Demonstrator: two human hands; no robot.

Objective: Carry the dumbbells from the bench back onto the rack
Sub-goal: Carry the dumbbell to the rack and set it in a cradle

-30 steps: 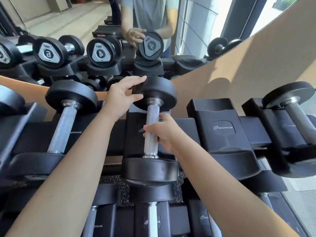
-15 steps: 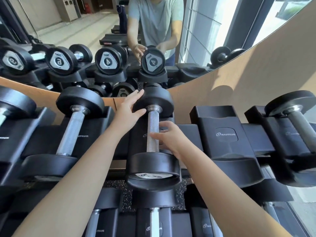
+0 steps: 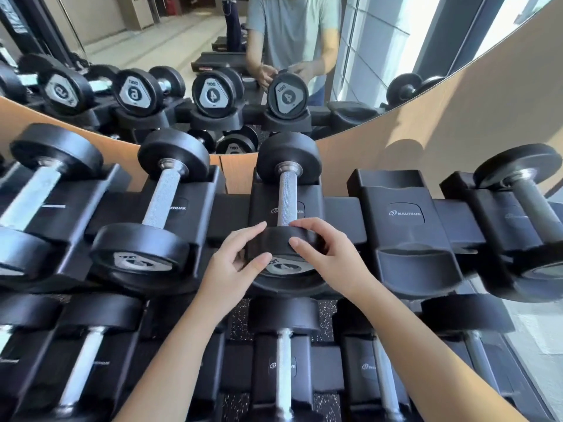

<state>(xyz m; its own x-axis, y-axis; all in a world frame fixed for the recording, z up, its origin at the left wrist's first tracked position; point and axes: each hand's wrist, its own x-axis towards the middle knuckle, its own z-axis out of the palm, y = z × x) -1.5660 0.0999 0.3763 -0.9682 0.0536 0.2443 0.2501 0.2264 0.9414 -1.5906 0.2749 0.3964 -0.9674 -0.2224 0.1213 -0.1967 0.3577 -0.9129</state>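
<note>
Fingers (image 3: pixel 300 242) of left hand (image 3: pixel 227 269) and right hand (image 3: pixel 335 260), off far head and handle since earlier, now grip near head of black dumbbell (image 3: pixel 286 193), marked 4, seated on rack (image 3: pixel 405 214).

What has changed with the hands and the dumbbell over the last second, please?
The left hand came off the far head of the dumbbell, and the right hand let go of its handle; both drew back and now hold its near head. The dumbbell stayed in its cradle on the rack.
</note>
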